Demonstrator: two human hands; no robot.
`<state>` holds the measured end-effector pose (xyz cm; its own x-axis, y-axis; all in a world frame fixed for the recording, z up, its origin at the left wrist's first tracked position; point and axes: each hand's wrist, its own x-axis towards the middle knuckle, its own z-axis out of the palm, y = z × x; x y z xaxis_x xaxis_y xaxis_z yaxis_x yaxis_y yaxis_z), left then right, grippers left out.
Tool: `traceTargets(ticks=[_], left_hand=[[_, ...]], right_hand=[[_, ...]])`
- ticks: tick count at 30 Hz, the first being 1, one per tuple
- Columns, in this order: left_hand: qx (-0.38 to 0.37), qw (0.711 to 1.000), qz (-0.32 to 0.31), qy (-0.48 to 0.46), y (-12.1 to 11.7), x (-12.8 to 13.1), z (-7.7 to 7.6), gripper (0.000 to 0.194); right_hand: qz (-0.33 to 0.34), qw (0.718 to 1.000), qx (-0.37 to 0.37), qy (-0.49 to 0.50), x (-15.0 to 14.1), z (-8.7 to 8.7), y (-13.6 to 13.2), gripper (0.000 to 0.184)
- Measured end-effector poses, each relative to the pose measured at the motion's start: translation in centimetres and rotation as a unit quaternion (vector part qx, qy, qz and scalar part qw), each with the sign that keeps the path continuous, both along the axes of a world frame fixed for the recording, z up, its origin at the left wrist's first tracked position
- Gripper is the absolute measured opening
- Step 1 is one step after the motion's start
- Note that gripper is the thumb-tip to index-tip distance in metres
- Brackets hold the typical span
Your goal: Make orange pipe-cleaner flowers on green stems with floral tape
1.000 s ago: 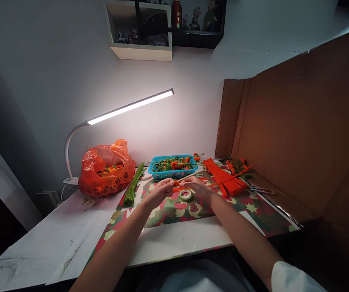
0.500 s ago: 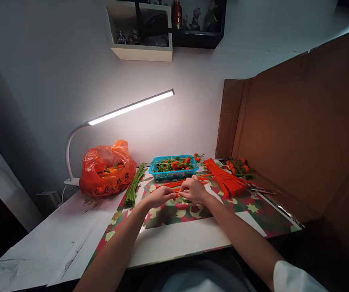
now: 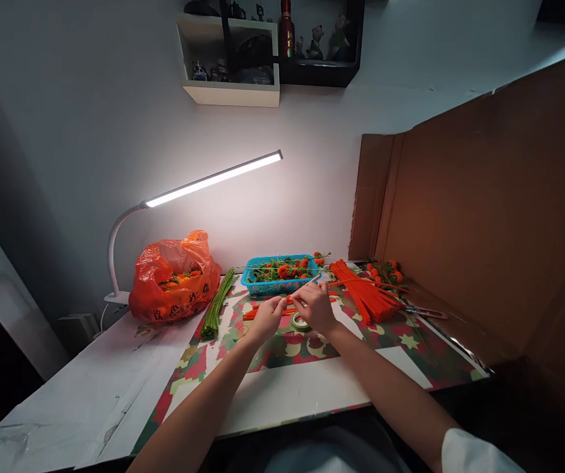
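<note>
My left hand [image 3: 267,318] is closed, its thumb and finger pinching at a short piece of orange pipe cleaner [image 3: 290,300]. Close against it, my right hand [image 3: 316,309] is closed too, around a thin pale stick [image 3: 316,279] whose tip sticks out above the knuckles. Between the fingertips the orange piece meets the stick, though the fingers hide how it is wound. Just below the hands lies a roll of green tape [image 3: 300,321], partly covered by my right hand. Loose orange pipe cleaners [image 3: 253,314] lie behind my left hand.
A blue basket [image 3: 281,287] of orange flowers stands behind the hands. Green stems [image 3: 217,309] and an orange plastic bag [image 3: 174,305] are to the left. Orange pipe cleaners in a bundle [image 3: 368,295], scissors [image 3: 428,313] and a cardboard wall [image 3: 484,217] are right; a lamp [image 3: 213,179] shines above.
Both hands have stayed close together, shifting and turning around the small orange piece. The stick's tip, hidden half a second ago, shows again above my right hand. The view tilted up slightly.
</note>
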<state>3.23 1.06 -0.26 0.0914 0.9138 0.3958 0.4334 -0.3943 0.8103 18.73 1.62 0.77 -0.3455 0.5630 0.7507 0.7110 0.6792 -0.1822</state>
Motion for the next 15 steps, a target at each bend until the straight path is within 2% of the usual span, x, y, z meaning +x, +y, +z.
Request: traceTargets(ticks=[2, 4, 7, 9, 11, 13, 15], left_hand=[[-0.015, 0.998, -0.005, -0.063, 0.0, 0.2, 0.1, 0.038], [-0.063, 0.99, -0.026, -0.122, -0.1, 0.3, 0.2, 0.041], [-0.155, 0.962, -0.089, -0.206, -0.3, 0.2, 0.4, 0.048], [-0.185, 0.939, -0.134, -0.255, -0.5, 0.1, 0.6, 0.05], [-0.196, 0.921, -0.18, -0.283, -0.7, -0.1, 0.9, 0.049], [-0.208, 0.907, -0.229, -0.284, -1.0, -0.5, 1.2, 0.046], [-0.226, 0.897, -0.279, -0.256, -1.3, -1.1, 1.6, 0.043]], right_hand=[[0.013, 0.999, -0.022, 0.043, 0.0, 0.0, 0.1, 0.02], [0.031, 0.996, -0.041, 0.072, 0.0, 0.0, 0.2, 0.02], [0.064, 0.987, -0.076, 0.123, 0.0, -0.1, 0.6, 0.018], [0.096, 0.972, -0.119, 0.179, 0.0, -0.1, 0.9, 0.017], [0.147, 0.939, -0.189, 0.248, 0.1, 0.0, 1.1, 0.018], [0.217, 0.887, -0.281, 0.296, 0.5, 0.1, 1.3, 0.022], [0.28, 0.836, -0.37, 0.292, 1.0, 0.1, 1.4, 0.026]])
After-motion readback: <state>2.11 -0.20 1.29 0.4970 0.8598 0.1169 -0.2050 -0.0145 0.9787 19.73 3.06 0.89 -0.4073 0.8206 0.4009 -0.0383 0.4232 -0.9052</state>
